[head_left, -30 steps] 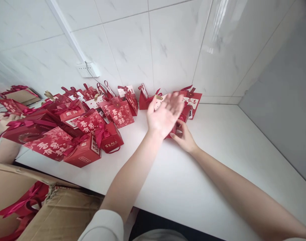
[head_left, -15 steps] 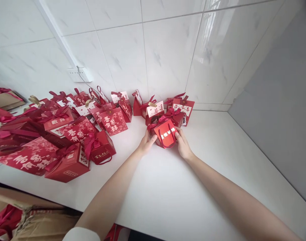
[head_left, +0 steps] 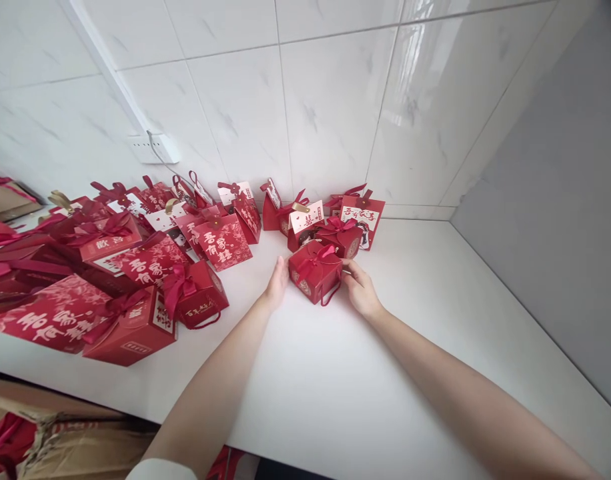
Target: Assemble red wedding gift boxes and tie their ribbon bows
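A red gift box (head_left: 315,272) with a ribbon bow on top and a cord handle at its right side rests upright on the white table. My left hand (head_left: 277,285) is open at its left side, fingers straight and thumb up, with almost no gap to the box. At the opposite side, my right hand (head_left: 360,289) has its fingers slightly bent and apart, the fingertips against or just beside the box's right edge. Right behind stand another bowed red box (head_left: 341,235), a box with a white top flap (head_left: 307,217) and a red card-topped box (head_left: 368,217).
Many red gift boxes (head_left: 135,327) crowd the table's left side. A cardboard carton (head_left: 85,447) with red items stands below the front edge. A tiled wall (head_left: 330,113) with a socket (head_left: 153,148) runs behind, and a grey panel (head_left: 560,220) borders the right.
The gift box has turned upright: its handle face pointed up at me before, now its bow is on top. My left hand has come away from it and my right grip has loosened.
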Demonstrator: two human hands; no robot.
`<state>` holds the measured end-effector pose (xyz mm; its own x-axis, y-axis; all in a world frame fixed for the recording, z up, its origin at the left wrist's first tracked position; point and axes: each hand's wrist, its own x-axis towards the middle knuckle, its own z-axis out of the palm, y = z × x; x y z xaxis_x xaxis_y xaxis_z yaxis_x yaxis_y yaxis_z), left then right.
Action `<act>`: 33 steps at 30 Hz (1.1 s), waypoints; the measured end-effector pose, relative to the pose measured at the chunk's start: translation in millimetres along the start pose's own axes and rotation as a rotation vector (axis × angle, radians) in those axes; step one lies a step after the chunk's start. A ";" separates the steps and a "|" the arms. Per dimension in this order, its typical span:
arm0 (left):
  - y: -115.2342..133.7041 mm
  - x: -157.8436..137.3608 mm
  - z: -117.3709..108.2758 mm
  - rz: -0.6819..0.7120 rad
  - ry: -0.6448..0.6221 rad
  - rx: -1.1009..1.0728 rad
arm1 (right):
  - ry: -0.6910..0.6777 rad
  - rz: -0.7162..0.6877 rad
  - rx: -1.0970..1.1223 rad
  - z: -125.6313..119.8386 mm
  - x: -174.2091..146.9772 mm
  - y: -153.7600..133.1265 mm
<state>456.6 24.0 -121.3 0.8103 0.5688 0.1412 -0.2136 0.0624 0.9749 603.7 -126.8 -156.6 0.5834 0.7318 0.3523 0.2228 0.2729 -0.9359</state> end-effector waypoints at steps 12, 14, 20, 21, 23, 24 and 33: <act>7.0 -0.5 -7.5 -0.117 0.073 0.237 | 0.155 0.007 -0.134 6.0 -8.5 -16.7; 13.0 -2.4 -8.7 -0.168 -0.025 0.291 | 0.161 0.016 -0.113 5.4 -7.0 -12.4; 30.8 -7.3 -21.5 -0.378 -0.392 0.415 | 0.103 0.032 -0.057 1.8 -3.4 0.3; 32.4 -8.1 -23.6 -0.378 -0.446 0.391 | 0.101 0.033 -0.055 1.4 -3.2 1.1; 34.5 -10.0 -25.8 -0.363 -0.556 0.349 | 0.125 0.041 -0.057 1.0 -2.6 1.8; 35.2 -11.0 -25.8 -0.348 -0.584 0.352 | 0.145 0.050 -0.055 0.9 -2.1 1.8; 37.1 -2.7 -37.3 -0.109 0.135 0.550 | 0.214 0.221 0.135 -1.8 2.2 -1.8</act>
<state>426.1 55.3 -91.9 0.7272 0.6848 0.0466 0.2117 -0.2884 0.9338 606.0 -126.8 -154.1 0.7599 0.6389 0.1199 -0.0247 0.2126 -0.9768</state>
